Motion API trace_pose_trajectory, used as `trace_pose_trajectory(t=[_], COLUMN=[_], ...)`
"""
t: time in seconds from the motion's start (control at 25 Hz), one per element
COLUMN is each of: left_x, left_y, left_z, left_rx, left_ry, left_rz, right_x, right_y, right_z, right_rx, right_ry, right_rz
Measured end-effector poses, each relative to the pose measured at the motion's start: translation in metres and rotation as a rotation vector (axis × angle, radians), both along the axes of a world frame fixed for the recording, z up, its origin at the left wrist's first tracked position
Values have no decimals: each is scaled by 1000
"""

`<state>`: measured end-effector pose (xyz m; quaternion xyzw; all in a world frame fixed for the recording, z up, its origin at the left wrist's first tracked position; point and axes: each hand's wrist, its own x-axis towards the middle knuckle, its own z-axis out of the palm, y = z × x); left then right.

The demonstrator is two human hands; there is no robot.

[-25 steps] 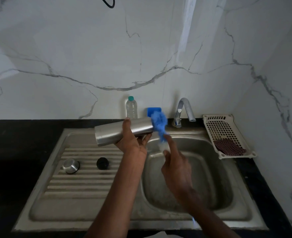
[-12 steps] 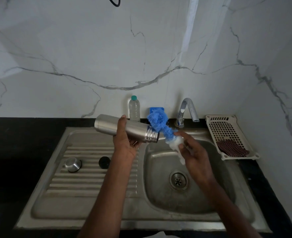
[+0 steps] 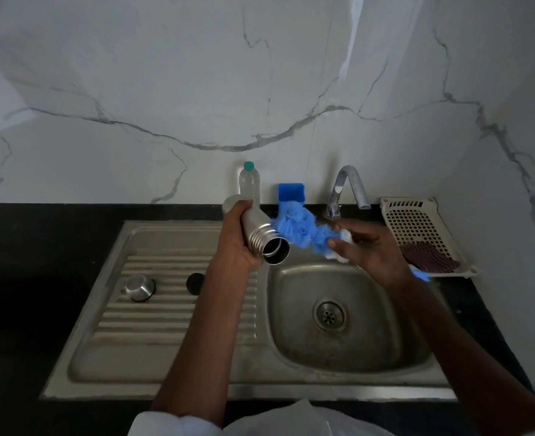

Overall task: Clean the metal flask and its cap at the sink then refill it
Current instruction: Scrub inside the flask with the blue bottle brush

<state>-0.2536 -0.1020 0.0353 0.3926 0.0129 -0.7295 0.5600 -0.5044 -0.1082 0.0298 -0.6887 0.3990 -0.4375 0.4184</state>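
Left hand (image 3: 239,243) is gripping the metal flask (image 3: 261,239) over the sink (image 3: 348,347), open mouth tilted toward the camera; right hand (image 3: 370,250) is pinching a blue brush (image 3: 300,231) beside it. Steel cap (image 3: 139,287) and black stopper (image 3: 195,283) are resting on the drainboard (image 3: 165,322).

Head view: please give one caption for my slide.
Left hand holds open metal flask over sink; right hand holds blue brush.

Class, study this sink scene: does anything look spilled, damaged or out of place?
Nothing stands out. The left hand grips the open flask above the sink, the right hand holds the blue brush, and the metal cap and black stopper sit on the drainboard.
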Motion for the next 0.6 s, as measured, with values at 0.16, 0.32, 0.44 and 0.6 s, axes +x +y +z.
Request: trace_pose_trajectory(t=[0.16, 0.32, 0.44, 0.6], left_x=[-3, 8, -17, -19], left_y=[6, 13, 8, 8], left_z=[3, 0, 2, 9], left_rx=[-6, 79, 31, -32], left_ry=[32, -20, -39, 21], left_rz=[-92, -75, -68, -74], right_x=[25, -3, 25, 22], right_y=[-6, -8, -2, -9], right_z=[4, -1, 5, 4], right_rx=[-194, -301, -366, -421], right_ry=[70, 191, 138, 160], right_rz=[12, -20, -17, -34])
